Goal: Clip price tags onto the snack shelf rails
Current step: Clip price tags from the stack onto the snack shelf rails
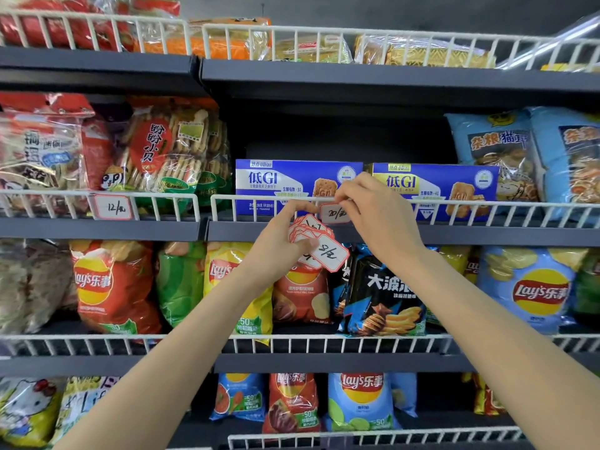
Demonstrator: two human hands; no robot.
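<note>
So my right hand (367, 206) is up at the white wire rail (487, 204) of the middle shelf, fingertips pinching the top of a small white card tag with a red border (334, 213), marked 20, right against the wire in front of a glossy blue biscuit box (285, 183). My left hand (282, 241) sits just below, fingers curled round a fanned stack of the same red-edged paper tags (316, 240), top one reading 8. Another tag, marked 12 (113, 207), hangs on the rail further left, below crinkly clear cracker bags (168, 147).
</note>
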